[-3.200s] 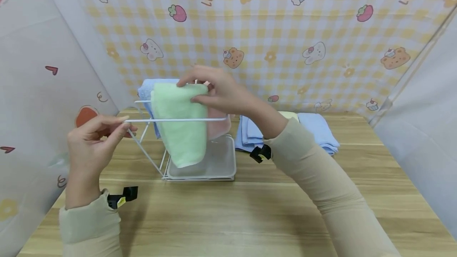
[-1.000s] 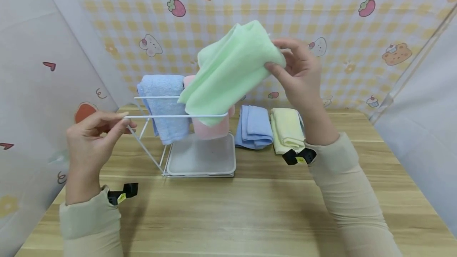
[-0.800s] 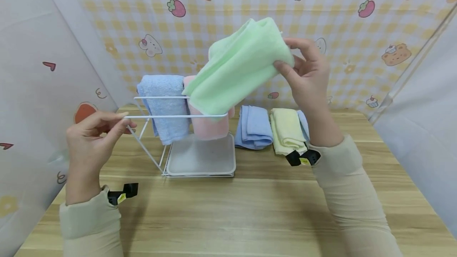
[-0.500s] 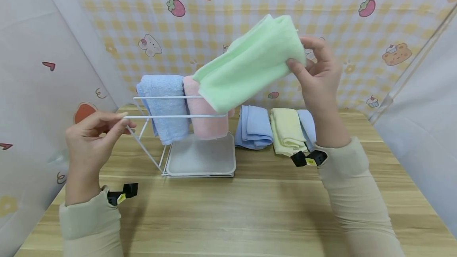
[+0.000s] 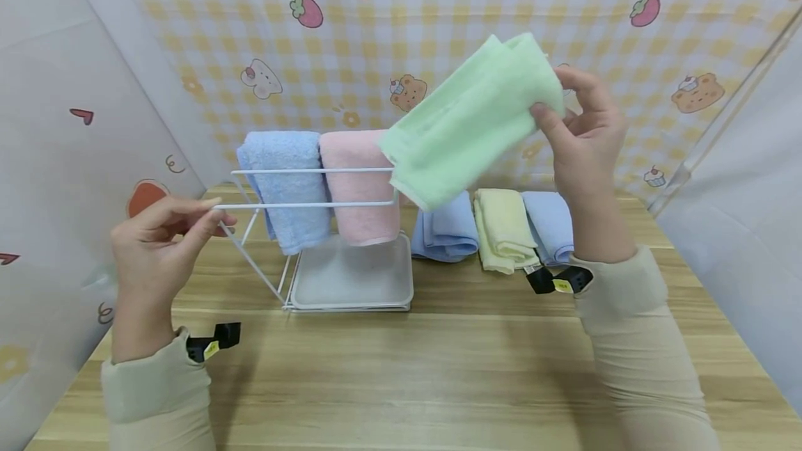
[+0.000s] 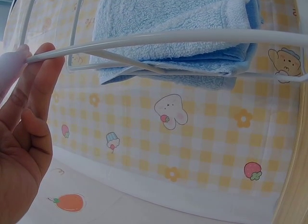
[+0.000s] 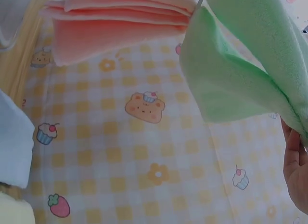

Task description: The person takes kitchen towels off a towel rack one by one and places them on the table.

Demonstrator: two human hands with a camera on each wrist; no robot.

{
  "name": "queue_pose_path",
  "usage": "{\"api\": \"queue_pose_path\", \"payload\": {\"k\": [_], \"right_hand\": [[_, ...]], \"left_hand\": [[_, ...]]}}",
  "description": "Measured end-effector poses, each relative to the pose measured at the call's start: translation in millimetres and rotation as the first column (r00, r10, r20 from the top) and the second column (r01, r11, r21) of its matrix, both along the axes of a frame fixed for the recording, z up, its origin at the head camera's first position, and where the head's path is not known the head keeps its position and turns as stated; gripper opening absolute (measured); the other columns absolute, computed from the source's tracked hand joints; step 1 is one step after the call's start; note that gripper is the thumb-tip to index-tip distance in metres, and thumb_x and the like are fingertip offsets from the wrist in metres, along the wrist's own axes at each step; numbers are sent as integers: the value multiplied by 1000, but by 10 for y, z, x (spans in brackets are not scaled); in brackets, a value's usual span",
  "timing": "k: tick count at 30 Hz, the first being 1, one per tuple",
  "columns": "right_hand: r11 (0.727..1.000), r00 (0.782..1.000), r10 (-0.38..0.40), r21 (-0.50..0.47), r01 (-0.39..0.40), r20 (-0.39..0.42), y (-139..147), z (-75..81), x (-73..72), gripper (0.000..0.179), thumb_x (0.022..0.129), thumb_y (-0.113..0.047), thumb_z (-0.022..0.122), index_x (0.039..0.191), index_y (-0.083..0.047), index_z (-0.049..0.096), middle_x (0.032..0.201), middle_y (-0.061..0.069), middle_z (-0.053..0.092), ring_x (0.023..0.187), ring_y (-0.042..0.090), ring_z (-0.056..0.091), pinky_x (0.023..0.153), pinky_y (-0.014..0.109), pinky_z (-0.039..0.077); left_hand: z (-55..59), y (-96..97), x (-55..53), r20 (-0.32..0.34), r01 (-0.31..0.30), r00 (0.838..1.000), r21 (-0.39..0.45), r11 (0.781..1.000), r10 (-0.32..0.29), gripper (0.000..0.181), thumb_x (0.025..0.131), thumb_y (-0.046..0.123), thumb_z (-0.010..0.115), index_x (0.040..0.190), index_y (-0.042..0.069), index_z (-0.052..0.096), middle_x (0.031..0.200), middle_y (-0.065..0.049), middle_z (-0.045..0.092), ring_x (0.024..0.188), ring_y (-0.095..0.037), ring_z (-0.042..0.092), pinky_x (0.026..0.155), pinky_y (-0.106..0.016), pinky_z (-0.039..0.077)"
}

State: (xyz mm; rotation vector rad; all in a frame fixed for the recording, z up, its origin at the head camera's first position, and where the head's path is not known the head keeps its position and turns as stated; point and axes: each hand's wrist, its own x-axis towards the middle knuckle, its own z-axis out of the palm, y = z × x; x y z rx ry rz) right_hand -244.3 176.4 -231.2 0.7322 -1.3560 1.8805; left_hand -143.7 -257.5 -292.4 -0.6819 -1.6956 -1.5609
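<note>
Head: right fingers (image 5: pixel 554 128) pinch green towel (image 5: pixel 476 124); left fingers (image 5: pixel 199 231) grip rack (image 5: pixel 301 205).

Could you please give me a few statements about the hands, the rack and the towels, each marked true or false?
1. The left hand grips the white wire rack, and the right hand holds up a light green towel. True.
2. No towel hangs on the rack. False: a fluffy blue towel and a pink towel hang there side by side.
3. A shallow pale tray sits at the rack's base. True.
4. A folded yellow towel lies between two folded blue towels. True.
5. Those three folded towels lie inside the tray. False: they lie on the wooden tabletop.
</note>
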Motion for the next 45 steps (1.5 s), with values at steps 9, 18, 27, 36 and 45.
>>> {"api": "queue_pose_path", "payload": {"k": [9,18,27,36,45], "right_hand": [[999,1000,-1,40,2,-16,157,-89,28,29,78,18,68,106,11,68,105,13,69,97,24,65,76,25,62],[989,1000,6,150,-6,-2,325,-261,45,31,78,24,62,106,13,68,107,10,72,95,21,69,78,23,62],[948,989,91,295,-123,121,415,-420,178,34,82,25,60,115,16,63,115,9,68,87,15,74,73,24,63],[896,982,75,420,-144,176,440,-564,237,35,81,27,59,116,19,60,115,4,69,96,12,68,74,20,61],[850,957,178,455,-267,229,421,-691,315,41,79,31,58,114,10,66,113,3,70,80,10,71,66,20,61]], "left_hand": [[-12,-17,4,-8,27,1000,17,999,-27,10,79,-26,63,89,-27,63,79,-6,77,65,-10,73,64,-16,59],[-16,-10,-1,-8,41,999,25,999,-40,11,79,-27,63,90,-28,62,79,-5,77,66,-10,73,65,-15,59],[-12,-3,0,-5,48,999,32,998,-48,10,79,-28,62,89,-29,61,78,-7,77,65,-11,73,64,-17,60],[-10,3,-12,-3,22,1000,25,999,-22,10,79,-27,63,88,-29,62,78,-5,77,65,-10,73,65,-16,60],[-1,5,-1,11,15,1000,35,999,-16,9,80,-26,63,88,-28,62,79,-7,76,65,-11,72,65,-17,60]]}}
